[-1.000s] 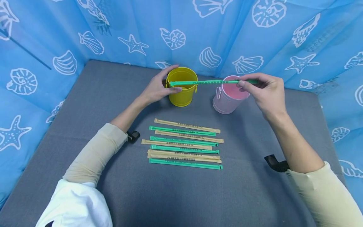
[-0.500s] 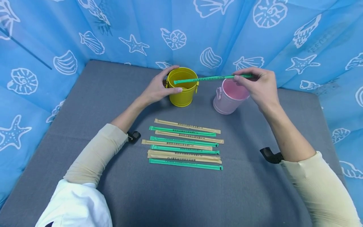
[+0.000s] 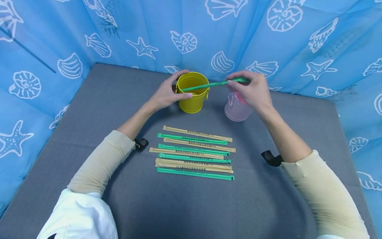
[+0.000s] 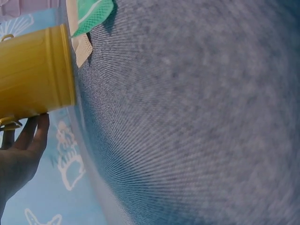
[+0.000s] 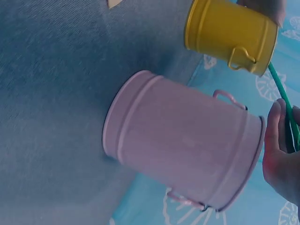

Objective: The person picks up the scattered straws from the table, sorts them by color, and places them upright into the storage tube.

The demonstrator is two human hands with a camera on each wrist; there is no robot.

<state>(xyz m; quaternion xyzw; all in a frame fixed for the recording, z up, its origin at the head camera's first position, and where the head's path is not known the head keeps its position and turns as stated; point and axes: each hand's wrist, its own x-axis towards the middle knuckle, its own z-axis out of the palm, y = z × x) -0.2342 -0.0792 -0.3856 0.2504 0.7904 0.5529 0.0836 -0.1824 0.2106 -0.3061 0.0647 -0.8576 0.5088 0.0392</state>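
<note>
Light is bright and even, with soft shadows under the yellow bucket [image 3: 192, 93]; both wrist views are blurred and strongly curved beside it

Bench [image 3: 89, 109]: grey cloth. Backdrop curtain [image 3: 149, 30]: blue, printed with white shells and starfish. One bucket [image 3: 192, 93] yellow, the other bucket [image 3: 235, 108] pale pink; wrapped sticks [image 3: 194, 153] alternate green and tan with dark lettering, held stick [image 3: 206, 85] green; sleeves [image 3: 98, 166] cream.
</note>
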